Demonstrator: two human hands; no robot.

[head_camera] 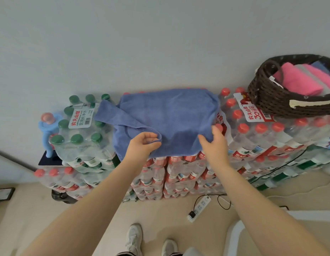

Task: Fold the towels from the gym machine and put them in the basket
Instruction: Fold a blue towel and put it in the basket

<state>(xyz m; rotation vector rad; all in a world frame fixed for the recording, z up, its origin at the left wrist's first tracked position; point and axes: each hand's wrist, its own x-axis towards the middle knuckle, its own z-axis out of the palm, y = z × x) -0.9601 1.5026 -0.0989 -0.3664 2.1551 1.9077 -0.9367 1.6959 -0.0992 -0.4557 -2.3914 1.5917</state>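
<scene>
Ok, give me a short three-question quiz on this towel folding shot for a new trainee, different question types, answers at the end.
1. True or false: the blue towel lies spread on top of stacked packs of bottled water.
2. Multiple choice: the wicker basket sits A) on the floor, B) on the bottle packs to the right of the towel, C) left of the towel.
3. Fill in: the left hand pinches a fold at the towel's near edge, while the right hand grips its near ____ corner.

Key: 1 true; 2 B; 3 right.
</scene>
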